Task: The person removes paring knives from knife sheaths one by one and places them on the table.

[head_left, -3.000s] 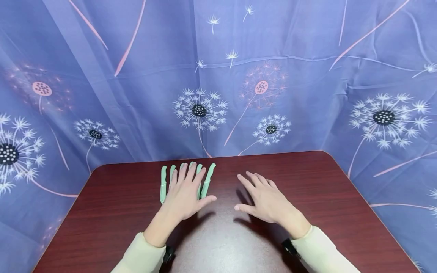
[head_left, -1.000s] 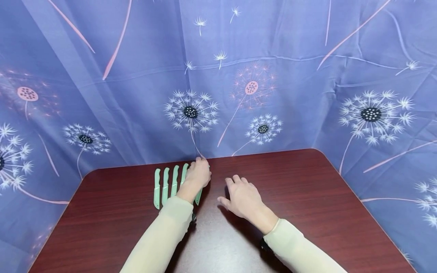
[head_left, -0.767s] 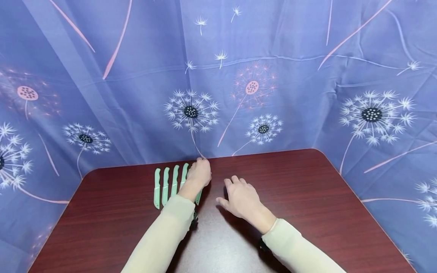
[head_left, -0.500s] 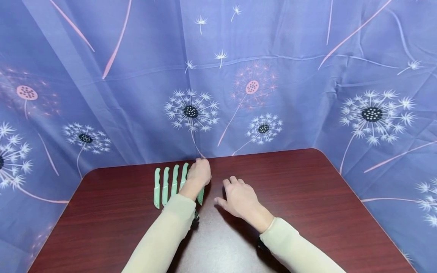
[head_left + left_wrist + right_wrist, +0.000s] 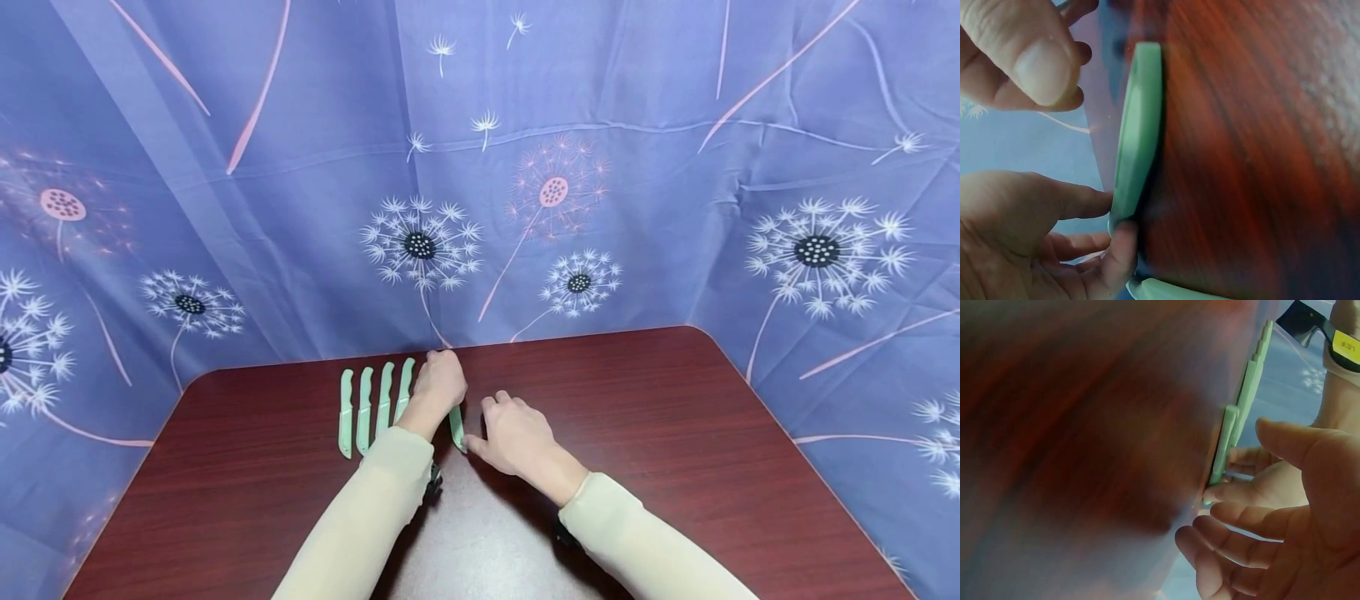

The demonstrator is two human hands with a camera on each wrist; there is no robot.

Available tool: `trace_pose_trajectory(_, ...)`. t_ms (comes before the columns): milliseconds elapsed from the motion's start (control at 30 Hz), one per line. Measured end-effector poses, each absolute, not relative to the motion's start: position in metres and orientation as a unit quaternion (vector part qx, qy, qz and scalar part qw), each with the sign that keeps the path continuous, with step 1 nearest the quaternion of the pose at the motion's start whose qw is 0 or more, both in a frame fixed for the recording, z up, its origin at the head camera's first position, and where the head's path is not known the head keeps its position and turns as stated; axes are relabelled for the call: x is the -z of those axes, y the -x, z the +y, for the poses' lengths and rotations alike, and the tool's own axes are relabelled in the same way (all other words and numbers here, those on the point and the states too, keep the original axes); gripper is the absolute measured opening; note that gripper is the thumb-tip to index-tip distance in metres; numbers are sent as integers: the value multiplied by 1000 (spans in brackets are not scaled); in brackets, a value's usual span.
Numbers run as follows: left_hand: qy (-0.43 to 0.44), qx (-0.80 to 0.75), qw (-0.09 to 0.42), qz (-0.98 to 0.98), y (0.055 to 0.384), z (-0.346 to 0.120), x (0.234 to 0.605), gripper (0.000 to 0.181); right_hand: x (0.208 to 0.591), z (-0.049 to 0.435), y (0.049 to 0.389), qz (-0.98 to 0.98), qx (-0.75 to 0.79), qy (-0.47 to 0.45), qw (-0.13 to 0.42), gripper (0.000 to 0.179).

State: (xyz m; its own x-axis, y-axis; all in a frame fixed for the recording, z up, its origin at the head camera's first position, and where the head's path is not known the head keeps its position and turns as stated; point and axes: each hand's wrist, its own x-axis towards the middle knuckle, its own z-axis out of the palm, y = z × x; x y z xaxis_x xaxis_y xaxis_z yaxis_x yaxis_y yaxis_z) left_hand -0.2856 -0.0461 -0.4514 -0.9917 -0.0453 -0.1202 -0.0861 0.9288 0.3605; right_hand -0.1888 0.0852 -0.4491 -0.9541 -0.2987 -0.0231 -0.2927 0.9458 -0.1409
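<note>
In the head view, several green sheathed knives (image 5: pixel 365 412) lie side by side at the table's far left. My left hand (image 5: pixel 440 379) pinches the far end of a green sheathed knife (image 5: pixel 456 425) at the right of that row; its near end points toward me. The left wrist view shows this knife (image 5: pixel 1141 119) with the left hand's (image 5: pixel 1029 231) thumb and fingers at one end. My right hand (image 5: pixel 517 433) is beside it with loosely bent fingers, holding nothing; its thumb (image 5: pixel 1041 72) is close to the knife. My left hand hides whatever lies beneath it.
The knives lie on a dark red wooden table (image 5: pixel 675 433) with rounded far corners. Right behind its far edge hangs a blue dandelion-print curtain (image 5: pixel 637 192). A black strap with a yellow label (image 5: pixel 1346 349) is around the left wrist.
Three seconds ago my left hand lay spread over the knives; it now pinches one. That knife's near end has swung right, and my right hand has moved left toward it.
</note>
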Motion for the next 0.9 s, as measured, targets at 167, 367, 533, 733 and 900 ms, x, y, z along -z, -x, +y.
trace_pose_trajectory(167,44,-180,61,981,286,-44,452,42,450,81,190,986,68,149,29,72)
trace_pose_trajectory(367,-5,-59,66,996,287,-42,451,37,449,76,190,985,58,157,32,70)
trace_pose_trajectory(533,-29,-1,67,997,286,-40,451,35,453,72,193,985,57,159,28,64)
trace_pose_trajectory(733,-61,55,64,995,286,-39,450,39,453,70,195,985,60,159,23,53)
trace_pose_trajectory(900,-56,41,69,995,285,-39,451,34,455,68,198,985,71,153,23,44)
